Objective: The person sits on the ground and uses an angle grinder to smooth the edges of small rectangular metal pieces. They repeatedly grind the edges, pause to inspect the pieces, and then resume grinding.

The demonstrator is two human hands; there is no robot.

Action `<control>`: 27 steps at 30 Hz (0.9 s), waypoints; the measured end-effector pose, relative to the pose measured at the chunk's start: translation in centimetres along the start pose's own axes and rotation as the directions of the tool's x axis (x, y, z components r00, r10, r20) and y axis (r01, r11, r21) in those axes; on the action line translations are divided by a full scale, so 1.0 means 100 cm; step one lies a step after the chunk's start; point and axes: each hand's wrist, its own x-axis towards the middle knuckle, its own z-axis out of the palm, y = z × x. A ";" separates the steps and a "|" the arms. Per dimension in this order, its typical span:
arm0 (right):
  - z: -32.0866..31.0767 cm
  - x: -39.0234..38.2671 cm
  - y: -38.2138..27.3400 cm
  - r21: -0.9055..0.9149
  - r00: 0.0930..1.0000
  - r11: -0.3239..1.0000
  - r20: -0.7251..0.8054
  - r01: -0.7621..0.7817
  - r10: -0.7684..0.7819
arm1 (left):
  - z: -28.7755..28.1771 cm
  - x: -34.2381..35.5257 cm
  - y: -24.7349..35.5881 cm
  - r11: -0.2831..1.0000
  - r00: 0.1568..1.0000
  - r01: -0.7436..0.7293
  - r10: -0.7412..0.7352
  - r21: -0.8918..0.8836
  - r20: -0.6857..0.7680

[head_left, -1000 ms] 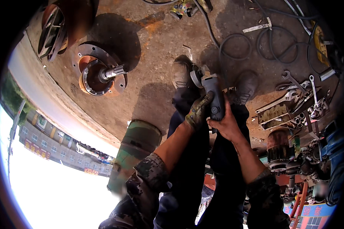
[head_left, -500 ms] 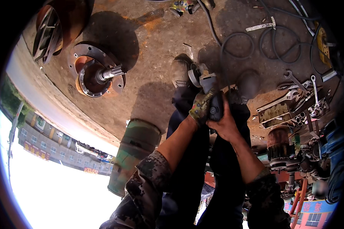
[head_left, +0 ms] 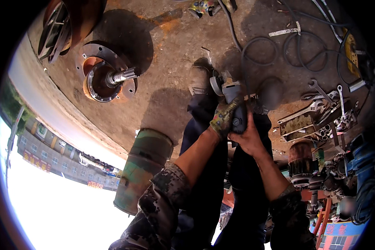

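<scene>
An angle grinder (head_left: pixel 231 90) is held in front of my legs, its disc end pointing away from me. My left hand (head_left: pixel 223 118), in a patterned glove, wraps the front of the grinder body just behind the head. Bare, my right hand (head_left: pixel 249 135) grips the dark rear part of the body, its fingers partly hidden. The grinding disc (head_left: pixel 216 86) and its guard sit on the left side of the head, close to my left shoe (head_left: pixel 199 81). From here I cannot tell whether the disc spins.
A flanged metal part with a splined shaft (head_left: pixel 123 75) lies far left, near a larger rusty housing (head_left: pixel 81 25). A green drum (head_left: pixel 142 166) stands left of my legs. Black cable (head_left: pixel 260 63) coils ahead. Wrenches (head_left: pixel 306 111) and a metal tray (head_left: pixel 296 126) lie right, before a motor (head_left: pixel 301 164).
The view has shifted slightly, so the floor parts and drum sit a little differently. Both hands keep their hold on the grinder, with hardly any movement.
</scene>
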 end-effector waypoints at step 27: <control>0.024 0.018 0.002 -0.155 0.998 0.988 -0.065 -0.022 0.012 | -0.032 0.030 -0.003 0.993 0.993 -0.105 0.101 0.055 0.059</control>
